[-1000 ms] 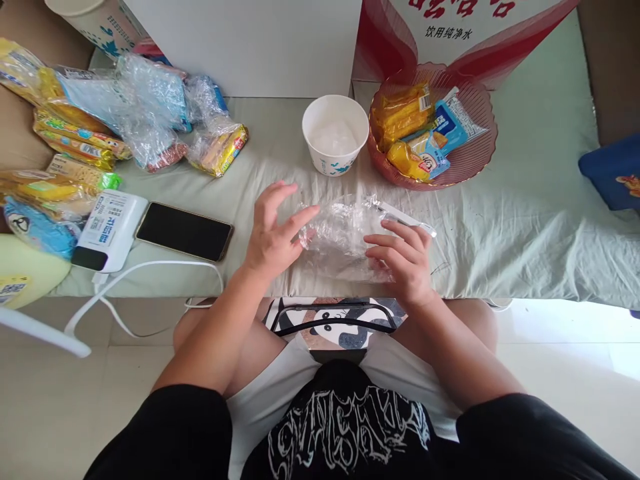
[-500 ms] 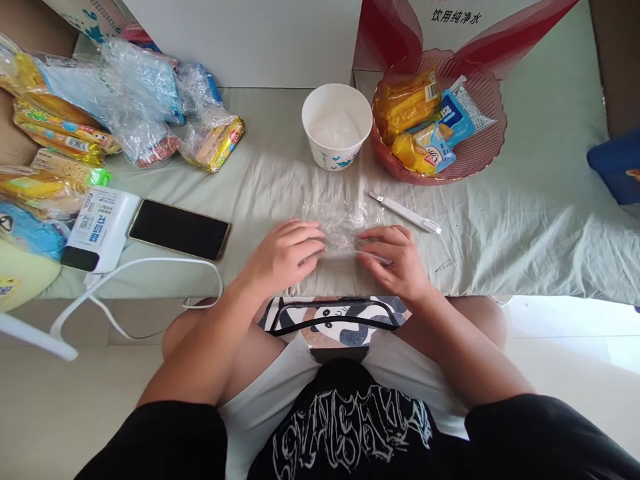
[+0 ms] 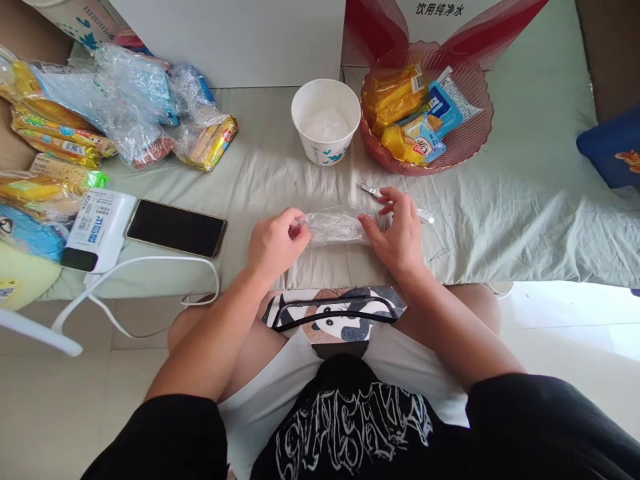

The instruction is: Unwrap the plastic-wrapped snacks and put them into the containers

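A clear plastic bag (image 3: pixel 334 228), crumpled into a long narrow strip, lies on the green cloth between my hands. Its left end is pinched in the curled fingers of my left hand (image 3: pixel 279 241). My right hand (image 3: pixel 398 233) is at the other end, thumb and fingers spread apart, the thumb by the plastic. Partly under the right fingers lies a white utility knife (image 3: pixel 425 216), its tip and rear end showing. Beyond the plastic stands a white paper tub (image 3: pixel 326 143) with clear plastic inside.
A pink glass bowl (image 3: pixel 470 143) of wrapped snacks sits at the back right. On the left are bagged snacks (image 3: pixel 145 100), a black phone (image 3: pixel 176 228), a white device (image 3: pixel 100 227) and a white cable (image 3: pixel 165 260). A large box (image 3: pixel 240 40) stands behind.
The plastic has gone from a loose, spread sheet to a narrow strip. My left hand has closed on its end; my right hand has opened and shifted up over the knife.
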`<state>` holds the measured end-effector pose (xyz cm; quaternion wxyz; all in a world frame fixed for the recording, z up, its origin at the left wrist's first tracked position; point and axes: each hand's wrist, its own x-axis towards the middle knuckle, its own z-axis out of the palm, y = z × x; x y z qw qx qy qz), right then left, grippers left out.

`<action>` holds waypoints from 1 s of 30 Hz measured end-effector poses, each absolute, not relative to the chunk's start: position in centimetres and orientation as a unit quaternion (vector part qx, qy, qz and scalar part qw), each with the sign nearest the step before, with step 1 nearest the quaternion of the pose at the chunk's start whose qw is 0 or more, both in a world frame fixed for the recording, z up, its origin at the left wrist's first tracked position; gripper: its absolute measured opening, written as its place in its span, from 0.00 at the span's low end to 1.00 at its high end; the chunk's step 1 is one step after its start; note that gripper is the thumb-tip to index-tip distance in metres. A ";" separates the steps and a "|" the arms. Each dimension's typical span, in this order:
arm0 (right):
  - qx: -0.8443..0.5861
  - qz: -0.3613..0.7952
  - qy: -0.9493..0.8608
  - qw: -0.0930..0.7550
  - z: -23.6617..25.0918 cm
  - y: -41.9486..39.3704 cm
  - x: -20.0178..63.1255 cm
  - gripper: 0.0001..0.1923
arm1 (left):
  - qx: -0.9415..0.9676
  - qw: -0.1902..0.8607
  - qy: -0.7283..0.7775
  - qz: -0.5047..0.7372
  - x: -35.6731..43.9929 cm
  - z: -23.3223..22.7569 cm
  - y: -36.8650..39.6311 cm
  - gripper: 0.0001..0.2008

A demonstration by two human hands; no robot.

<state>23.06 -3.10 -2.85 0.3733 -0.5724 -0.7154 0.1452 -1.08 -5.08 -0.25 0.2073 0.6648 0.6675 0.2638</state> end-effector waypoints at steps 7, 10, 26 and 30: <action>-0.414 0.089 -0.860 0.285 -2.7 -5.0 22.8 0.11 | 0.651 0.169 0.702 0.233 -1.1 -0.3 -4.6 0.03; -0.424 0.087 -0.871 0.233 -2.9 -4.9 22.4 0.17 | 0.648 0.154 0.713 0.221 -1.3 -0.2 -4.3 0.05; -0.464 0.119 -0.837 0.264 -3.3 -4.6 22.2 0.10 | 0.836 0.101 0.513 0.168 0.3 0.3 -6.3 0.11; -0.410 0.201 -0.814 0.360 -3.3 -5.1 22.8 0.23 | 0.797 0.182 0.531 0.224 0.5 0.5 -5.9 0.07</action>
